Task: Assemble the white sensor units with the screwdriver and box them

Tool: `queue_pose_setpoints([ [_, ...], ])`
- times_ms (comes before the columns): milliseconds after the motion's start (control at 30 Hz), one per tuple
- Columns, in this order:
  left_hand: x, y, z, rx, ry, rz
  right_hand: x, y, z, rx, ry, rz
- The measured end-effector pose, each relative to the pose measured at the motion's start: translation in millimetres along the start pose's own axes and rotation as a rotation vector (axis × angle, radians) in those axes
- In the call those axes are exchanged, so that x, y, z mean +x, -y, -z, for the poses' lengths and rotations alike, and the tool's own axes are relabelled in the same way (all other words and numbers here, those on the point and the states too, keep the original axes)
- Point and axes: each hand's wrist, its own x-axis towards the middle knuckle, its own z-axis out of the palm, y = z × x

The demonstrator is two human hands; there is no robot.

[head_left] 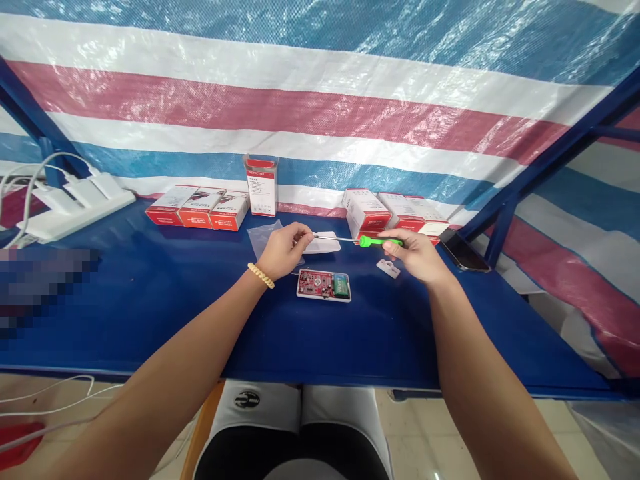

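My right hand [407,252] is closed round the green handle of a screwdriver [373,241], whose metal shaft points left. At the shaft's tip, the fingers of my left hand [289,245] are pinched together; whether they grip the tip or a small part there is too small to tell. Below the shaft lies an opened device [324,285] with a red circuit board and a green-blue battery or display in a white shell. A white cover [323,243] lies behind the shaft. Near my right hand rests a small white plastic piece [389,268].
Several red-and-white boxes [229,211] stand along the back, with more boxes [367,212] at the right. A clear plastic bag [261,239] lies beside my left hand. A white power strip [75,208] with plugs is at left, a dark phone [464,251] at right.
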Motion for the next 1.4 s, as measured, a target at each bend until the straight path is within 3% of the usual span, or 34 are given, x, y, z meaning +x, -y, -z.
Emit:
queue_pose_setpoints([
  [300, 1.6, 1.4, 3.0, 0.122, 0.011, -0.015, -0.4, 2.5, -4.6, -0.029, -0.014, -0.028],
  [533, 1.6, 3.3, -0.9, -0.012, -0.042, 0.154, 0.0, -2.0, -8.8, -0.017, -0.052, 0.020],
  [800, 4.6, 0.5, -2.0, -0.170, -0.186, 0.357, 0.4, 5.4, -28.5, -0.013, -0.096, 0.081],
  [1000, 9.3, 1.6, 3.0, -0.433, -0.105, 0.398, -0.8, 4.5, -28.1, 0.026, -0.128, 0.088],
  [1233, 10.8, 5.7, 7.1, -0.527, -0.044, 0.477, -0.6, 4.0, -26.3, -0.020, -0.160, 0.168],
  [1400, 10.0, 4.1, 10.7, -0.601, 0.111, 0.561, 1.3, 3.0, -24.3, -0.006, -0.180, 0.287],
])
